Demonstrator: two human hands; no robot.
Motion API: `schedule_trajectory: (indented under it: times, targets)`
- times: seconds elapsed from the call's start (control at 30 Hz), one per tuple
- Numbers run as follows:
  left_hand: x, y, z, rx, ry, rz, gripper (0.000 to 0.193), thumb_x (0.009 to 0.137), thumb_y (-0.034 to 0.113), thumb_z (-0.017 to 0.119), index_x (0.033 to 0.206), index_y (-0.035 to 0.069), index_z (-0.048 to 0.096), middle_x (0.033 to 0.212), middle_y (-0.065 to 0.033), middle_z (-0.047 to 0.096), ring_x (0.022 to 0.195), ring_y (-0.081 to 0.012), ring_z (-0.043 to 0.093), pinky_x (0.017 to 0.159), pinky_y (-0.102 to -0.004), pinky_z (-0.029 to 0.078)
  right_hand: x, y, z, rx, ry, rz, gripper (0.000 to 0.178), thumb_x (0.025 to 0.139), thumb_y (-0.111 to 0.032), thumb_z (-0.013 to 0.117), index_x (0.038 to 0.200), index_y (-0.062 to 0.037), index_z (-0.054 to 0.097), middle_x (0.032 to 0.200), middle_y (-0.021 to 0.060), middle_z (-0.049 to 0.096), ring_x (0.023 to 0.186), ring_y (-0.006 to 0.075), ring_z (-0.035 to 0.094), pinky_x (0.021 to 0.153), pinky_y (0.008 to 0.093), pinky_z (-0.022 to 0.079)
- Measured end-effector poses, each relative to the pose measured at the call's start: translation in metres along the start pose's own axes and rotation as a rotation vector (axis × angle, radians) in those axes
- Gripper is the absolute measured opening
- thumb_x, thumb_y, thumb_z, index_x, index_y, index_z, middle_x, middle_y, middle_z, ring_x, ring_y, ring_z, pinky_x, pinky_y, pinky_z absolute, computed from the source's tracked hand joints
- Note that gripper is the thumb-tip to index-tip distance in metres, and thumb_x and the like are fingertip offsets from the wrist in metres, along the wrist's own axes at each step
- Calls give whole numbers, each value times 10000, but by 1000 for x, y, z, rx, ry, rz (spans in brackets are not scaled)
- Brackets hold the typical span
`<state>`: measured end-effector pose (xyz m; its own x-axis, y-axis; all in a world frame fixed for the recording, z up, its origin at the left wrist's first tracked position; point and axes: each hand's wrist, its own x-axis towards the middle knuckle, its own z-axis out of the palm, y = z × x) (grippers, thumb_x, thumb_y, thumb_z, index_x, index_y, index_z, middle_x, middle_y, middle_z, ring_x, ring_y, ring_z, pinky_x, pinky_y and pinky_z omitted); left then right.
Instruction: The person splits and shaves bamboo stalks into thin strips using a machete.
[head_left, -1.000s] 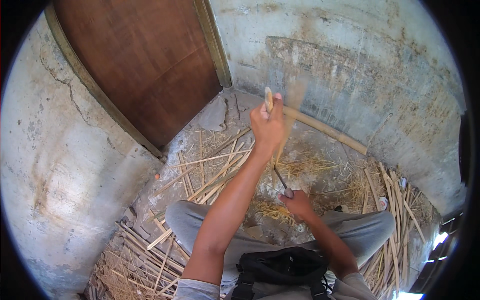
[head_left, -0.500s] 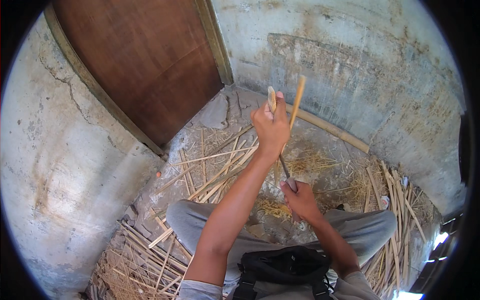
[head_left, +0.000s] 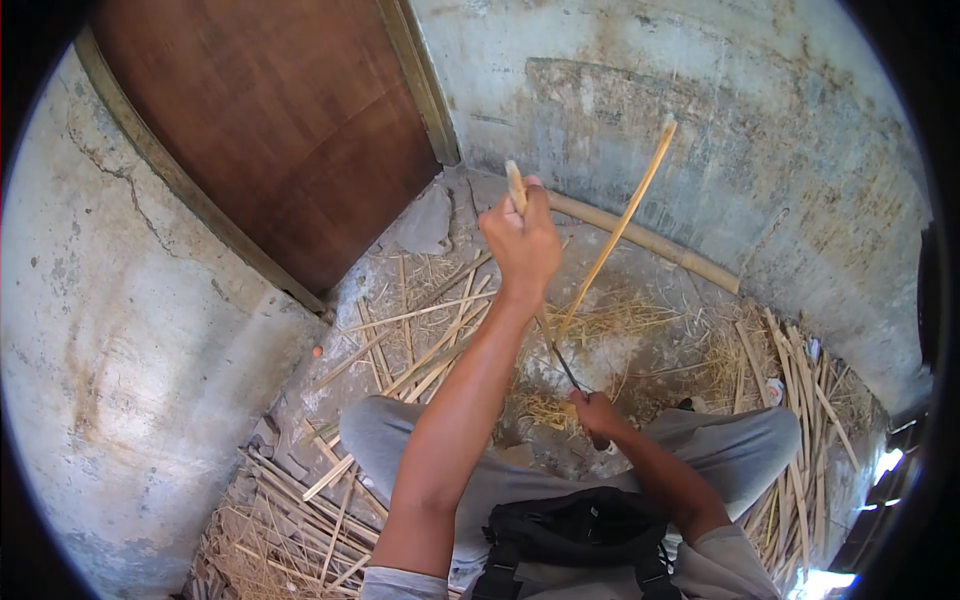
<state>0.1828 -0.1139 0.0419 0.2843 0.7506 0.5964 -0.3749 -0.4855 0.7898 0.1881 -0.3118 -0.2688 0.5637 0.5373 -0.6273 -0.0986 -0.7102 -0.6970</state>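
Observation:
My left hand (head_left: pixel 522 240) is raised in front of me, closed around a bamboo strip (head_left: pixel 516 188) whose pale end sticks up above the fist. Lower and to the right, my right hand (head_left: pixel 598 415) grips a knife (head_left: pixel 568 371). Its dark, narrow blade slants up to the left and meets the bamboo below my left hand. From about that spot a yellowish split length of bamboo (head_left: pixel 630 208) leans out to the upper right, apart from the strip in my fist. Whether the two pieces still join at the blade I cannot tell.
Bamboo strips (head_left: pixel 440 352) lie across the floor on the left, and another bundle (head_left: pixel 792 430) is at the right. A thick bamboo pole (head_left: pixel 660 248) lies along the wall. Shavings (head_left: pixel 625 318) litter the ground. A brown door (head_left: pixel 270 130) stands at upper left; a black bag (head_left: pixel 580 525) rests at my waist.
The split bamboo length has swung out to the right, away from my left hand, which has shifted slightly left. My right hand and the knife have moved a little lower.

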Motion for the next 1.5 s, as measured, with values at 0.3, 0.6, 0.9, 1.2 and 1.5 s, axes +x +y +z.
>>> schedule_trajectory:
  times: [0.3,0.6,0.9,1.2,1.5]
  targets:
    - [7,-12,-4,-67,-16,-95,355,941,200,559,623,76,462,533,40,429,462,-44,377,424,-262,269,18,19,-2,295,-247,48,361,853,-328,738,722,-58,537,570,35,515,450,135,490,423,315,401]
    - [6,-4,0,-22,-36,-53,386,938,190,546,592,50,447,519,45,410,475,-45,357,436,-275,264,-76,-132,-28,302,23,-259,371,828,-230,724,607,-1,532,512,44,511,399,140,488,381,327,381]
    - [-1,3,9,-58,-57,-18,361,919,157,555,598,17,466,526,60,400,493,-40,351,445,-290,249,36,37,31,-219,102,-254,208,809,-152,668,695,18,636,596,120,623,515,172,611,497,356,470]
    - [23,-15,-23,-24,63,-70,368,920,176,551,592,51,441,525,41,412,474,-44,368,440,-281,273,43,73,27,154,-234,274,171,831,-131,595,701,-20,608,542,63,543,427,166,508,416,350,399]
    - [11,-13,-3,-14,2,-33,381,930,165,547,587,54,425,524,48,396,489,-43,353,442,-290,262,-32,-85,-13,324,-71,-110,163,766,-134,669,725,1,586,549,59,518,418,153,487,382,322,374]
